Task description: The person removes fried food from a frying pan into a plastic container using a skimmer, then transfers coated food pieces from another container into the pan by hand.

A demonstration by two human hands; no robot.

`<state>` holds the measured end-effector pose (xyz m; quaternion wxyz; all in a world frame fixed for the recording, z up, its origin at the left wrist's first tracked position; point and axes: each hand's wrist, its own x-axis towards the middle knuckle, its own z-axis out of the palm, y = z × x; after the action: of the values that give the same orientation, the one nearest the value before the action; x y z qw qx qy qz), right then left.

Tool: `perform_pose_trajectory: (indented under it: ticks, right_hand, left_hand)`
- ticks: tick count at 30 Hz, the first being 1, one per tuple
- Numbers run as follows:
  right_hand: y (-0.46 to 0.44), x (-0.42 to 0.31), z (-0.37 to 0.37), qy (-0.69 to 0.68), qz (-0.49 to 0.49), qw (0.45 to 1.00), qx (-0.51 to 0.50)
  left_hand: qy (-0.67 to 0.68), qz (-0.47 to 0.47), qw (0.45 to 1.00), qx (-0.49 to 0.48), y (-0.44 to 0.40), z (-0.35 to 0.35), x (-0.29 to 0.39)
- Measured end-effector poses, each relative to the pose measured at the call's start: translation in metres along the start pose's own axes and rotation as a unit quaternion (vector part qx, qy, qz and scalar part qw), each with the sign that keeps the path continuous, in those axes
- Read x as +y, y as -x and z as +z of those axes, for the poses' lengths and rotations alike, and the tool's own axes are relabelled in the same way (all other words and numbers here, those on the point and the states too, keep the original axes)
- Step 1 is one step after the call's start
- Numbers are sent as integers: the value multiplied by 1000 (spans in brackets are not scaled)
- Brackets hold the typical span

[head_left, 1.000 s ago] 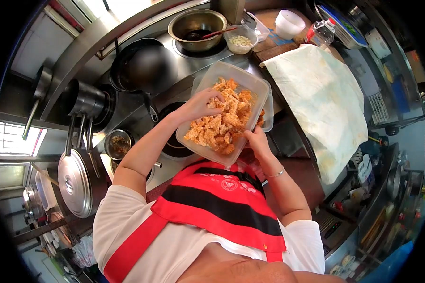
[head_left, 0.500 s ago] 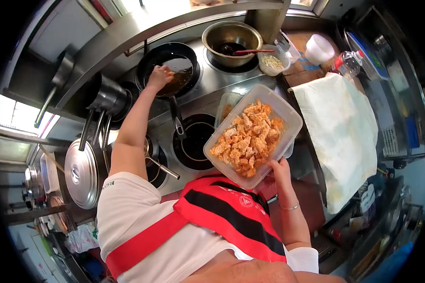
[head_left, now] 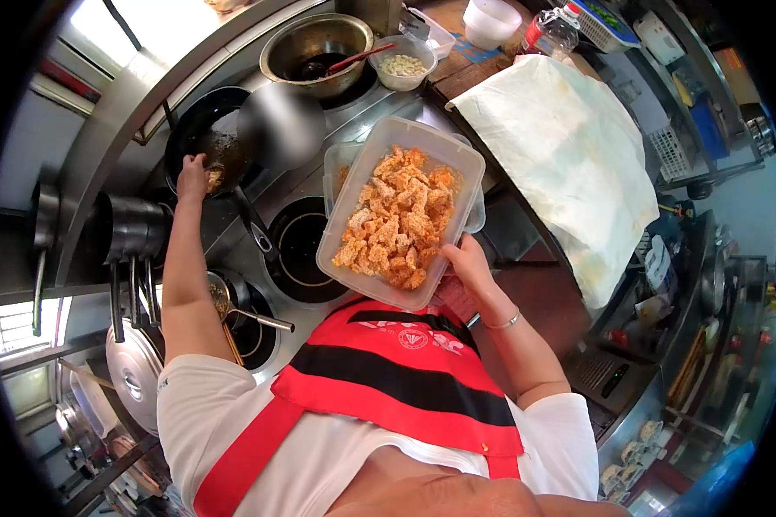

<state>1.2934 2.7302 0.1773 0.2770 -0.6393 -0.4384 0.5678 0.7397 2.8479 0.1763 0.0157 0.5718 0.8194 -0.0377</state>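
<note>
My left hand (head_left: 192,178) reaches low over a black frying pan (head_left: 178,142) holding dark oil. Its fingers are pinched at a piece of breaded meat (head_left: 216,178), which is at the oil's surface. With my right hand (head_left: 467,264) I grip the lower right corner of a translucent plastic container (head_left: 467,159), tilted in front of my apron. Orange, crumb-coated meat pieces (head_left: 398,220) are heaped inside it. Part of another plastic container (head_left: 334,164) shows beneath.
Behind stands a steel bowl (head_left: 276,53) with a red-handled utensil, beside a tub of chopped pale food (head_left: 402,65). Black saucepans (head_left: 134,228) hang at left, near a strainer (head_left: 272,321). A white cloth (head_left: 560,164) covers the right-hand surface. A bare burner (head_left: 306,250) lies between pan and container.
The view has shifted right, so the pan and container appear further left. My left hand has come to the pan's near side, with the meat piece lower, at the oil.
</note>
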Motion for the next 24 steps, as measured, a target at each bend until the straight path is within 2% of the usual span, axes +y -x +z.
perform_pose_trajectory:
  ticks: [2, 4, 6, 7, 8, 9, 11, 12, 14, 15, 18, 20, 21, 22, 23, 24]
  right_hand:
    - [4, -6, 2, -15, 0, 1000, 6]
    - [5, -4, 0, -32, 0, 999, 15]
    - [4, -1, -2, 29, -53, 998, 6]
    - [6, -4, -3, 28, -53, 998, 5]
    - [9, -9, -3, 19, -63, 998, 1]
    - [10, -12, -2, 10, -74, 997, -3]
    - [10, -8, -3, 21, -80, 997, -1]
    - [9, -6, -4, 33, -84, 996, 3]
    - [2, 2, -4, 55, -96, 994, 8]
    - [0, 6, -5, 79, -107, 991, 15]
    - [9, -3, -7, 93, -117, 989, 16]
    - [9, 3, -7, 75, -111, 991, 20]
    - [6, 4, -5, 61, -107, 992, 19]
    - [6, 5, -5, 60, -109, 992, 18]
    - [7, 6, -5, 38, -110, 993, 17]
    - [8, 7, -4, 17, -111, 994, 15]
  left_hand:
    - [82, 73, 972, 209, 18, -31, 42]
    - [206, 152, 920, 298, 62, -83, 117]
    - [425, 160, 879, 142, 119, -118, 196]
    - [430, 201, 876, 85, 143, -125, 230]
    - [411, 286, 863, 65, 150, -103, 254]
    - [423, 367, 826, 60, 166, -98, 282]
    - [286, 447, 845, 70, 170, -63, 326]
    - [285, 447, 845, 71, 172, -52, 340]
    - [159, 412, 897, 29, 172, -37, 358]
    - [157, 416, 895, 30, 170, -32, 359]
    - [201, 425, 882, 22, 168, -29, 355]
    - [379, 346, 850, -122, 166, -34, 349]
    - [376, 346, 851, -122, 163, -37, 344]
    - [485, 299, 787, -235, 162, -42, 339]
    - [579, 244, 700, -339, 163, -48, 334]
    - [579, 242, 702, -336, 164, -54, 329]
